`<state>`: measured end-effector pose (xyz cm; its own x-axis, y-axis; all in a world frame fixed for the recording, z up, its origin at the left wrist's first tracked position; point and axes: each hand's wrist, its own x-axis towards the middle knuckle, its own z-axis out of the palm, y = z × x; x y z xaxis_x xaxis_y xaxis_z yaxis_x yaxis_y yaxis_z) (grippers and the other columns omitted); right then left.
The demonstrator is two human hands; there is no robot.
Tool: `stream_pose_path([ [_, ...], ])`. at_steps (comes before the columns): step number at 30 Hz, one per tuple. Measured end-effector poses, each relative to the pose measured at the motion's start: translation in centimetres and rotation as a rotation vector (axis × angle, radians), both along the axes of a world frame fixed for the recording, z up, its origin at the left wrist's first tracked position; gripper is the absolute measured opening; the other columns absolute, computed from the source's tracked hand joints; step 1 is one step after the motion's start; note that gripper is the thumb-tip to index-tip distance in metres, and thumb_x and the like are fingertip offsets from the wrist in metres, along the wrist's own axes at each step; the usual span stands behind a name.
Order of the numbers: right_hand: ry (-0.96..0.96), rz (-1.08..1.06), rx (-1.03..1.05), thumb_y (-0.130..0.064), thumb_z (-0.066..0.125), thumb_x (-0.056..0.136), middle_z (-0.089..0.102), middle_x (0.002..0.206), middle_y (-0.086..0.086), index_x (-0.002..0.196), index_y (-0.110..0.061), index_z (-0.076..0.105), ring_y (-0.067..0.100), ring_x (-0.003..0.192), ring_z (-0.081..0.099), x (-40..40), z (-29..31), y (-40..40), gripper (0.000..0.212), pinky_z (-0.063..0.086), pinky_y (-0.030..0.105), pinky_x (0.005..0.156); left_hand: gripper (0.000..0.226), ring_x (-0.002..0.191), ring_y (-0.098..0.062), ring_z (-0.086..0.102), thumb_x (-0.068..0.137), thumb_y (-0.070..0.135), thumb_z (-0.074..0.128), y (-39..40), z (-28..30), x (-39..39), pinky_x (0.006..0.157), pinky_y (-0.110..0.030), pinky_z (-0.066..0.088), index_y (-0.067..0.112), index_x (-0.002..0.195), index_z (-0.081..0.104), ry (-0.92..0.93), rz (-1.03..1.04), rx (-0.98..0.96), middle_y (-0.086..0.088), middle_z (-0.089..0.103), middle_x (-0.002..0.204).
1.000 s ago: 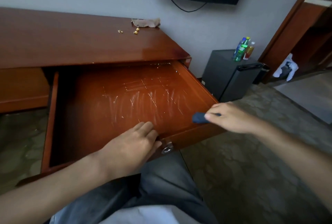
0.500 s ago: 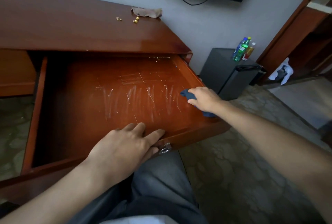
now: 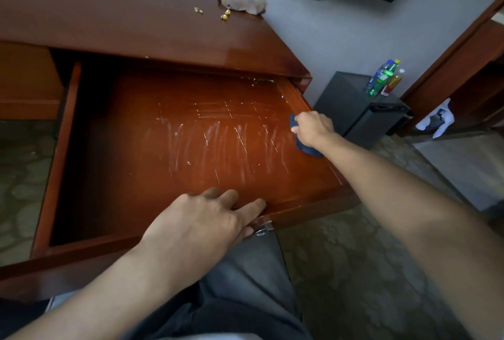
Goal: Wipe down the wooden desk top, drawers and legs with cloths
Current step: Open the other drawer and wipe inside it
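Your left hand is closest to you. It lies flat on the front edge of the drawer, with the fingers straight and a little spread. It holds nothing. It just presses on the wood. Keep it there, I think, so the drawer does not slide while you rub. Just under your fingertips is the small metal handle.

Past that hand is the drawer floor. It has lots of pale scratchy streaks between your two hands. They may be dust or real scratches; I cannot tell which. Rub them with long, slow strokes and push down a bit, going from one side to the other so you miss no spot.

Your right hand is farther away, at the right side of the drawer, next to its side wall. Its fingers are curled around the blue cloth and it presses the cloth on the drawer floor. Part of the cloth sticks out below the hand. Try to open the cloth out more so it covers more wood.

Beyond your right hand, in the back corner of the drawer, sit some tiny crumbs. Sweep those forward, not deeper in.

Farthest off, on the desk top, lies a brown cloth with some yellow bits beside it. That top looks not yet done.
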<state>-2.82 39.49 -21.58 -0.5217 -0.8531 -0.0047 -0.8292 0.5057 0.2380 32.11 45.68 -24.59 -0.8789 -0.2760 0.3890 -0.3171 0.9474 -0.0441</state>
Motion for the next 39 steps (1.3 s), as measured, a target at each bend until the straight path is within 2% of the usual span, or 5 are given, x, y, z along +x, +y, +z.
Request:
stream_pose_path([
  [13, -0.413, 0.364, 0.054, -0.032, 0.084, 0.082, 0.074, 0.111, -0.006, 0.124, -0.028, 0.071, 0.011, 0.099, 0.069, 2.6, 1.2, 7.4, 0.043, 0.057, 0.033, 0.083, 0.059, 0.042, -0.017, 0.058, 0.093, 0.054, 0.059, 0.5, 1.1, 0.2, 0.043, -0.028, 0.025, 0.024, 0.144, 0.059, -0.133, 0.013, -0.010, 0.003, 0.063, 0.066],
  [23, -0.419, 0.333, -0.094, -0.036, 0.065, 0.098, 0.058, 0.127, -0.003, 0.131, -0.019, 0.069, 0.015, 0.113, 0.056, 4.0, -1.1, 4.6, 0.036, 0.044, 0.029, 0.092, 0.063, 0.101, -0.023, 0.070, 0.110, 0.050, 0.027, 0.8, 1.7, 0.6, 0.083, -0.037, 0.054, 0.034, 0.163, -0.003, -0.128, -0.018, 0.139, 0.001, 0.066, 0.120],
  [29, -0.530, 0.501, -0.060, -0.030, 0.080, 0.087, 0.069, 0.109, -0.012, 0.112, -0.029, 0.077, 0.003, 0.097, 0.064, 5.5, -0.4, 6.1, 0.025, 0.053, 0.022, 0.082, 0.063, 0.050, -0.016, 0.064, 0.090, 0.052, 0.071, 0.2, 0.6, 0.5, 0.043, -0.031, 0.047, 0.030, 0.147, 0.056, -0.185, -0.040, 0.102, 0.004, 0.066, 0.070],
  [34, -0.323, 0.071, -0.322, -0.040, 0.071, 0.092, 0.074, 0.104, -0.001, 0.103, -0.027, 0.078, 0.025, 0.097, 0.069, 0.3, -0.9, 2.2, 0.018, 0.057, 0.037, 0.080, 0.062, 0.098, -0.022, 0.070, 0.110, 0.050, 0.027, 0.8, 1.3, 0.5, 0.077, -0.035, 0.052, 0.034, 0.163, -0.004, -0.081, -0.027, 0.140, 0.002, 0.066, 0.116],
  [39, -0.524, 0.370, -0.211, -0.035, 0.078, 0.088, 0.069, 0.102, -0.007, 0.105, -0.025, 0.080, 0.014, 0.094, 0.065, 7.3, -1.2, 3.1, 0.020, 0.056, 0.038, 0.084, 0.056, 0.058, -0.015, 0.069, 0.094, 0.052, 0.066, 0.0, 0.5, 0.9, 0.048, -0.030, 0.050, 0.032, 0.145, 0.055, -0.095, 0.004, 0.065, 0.007, 0.070, 0.074],
])
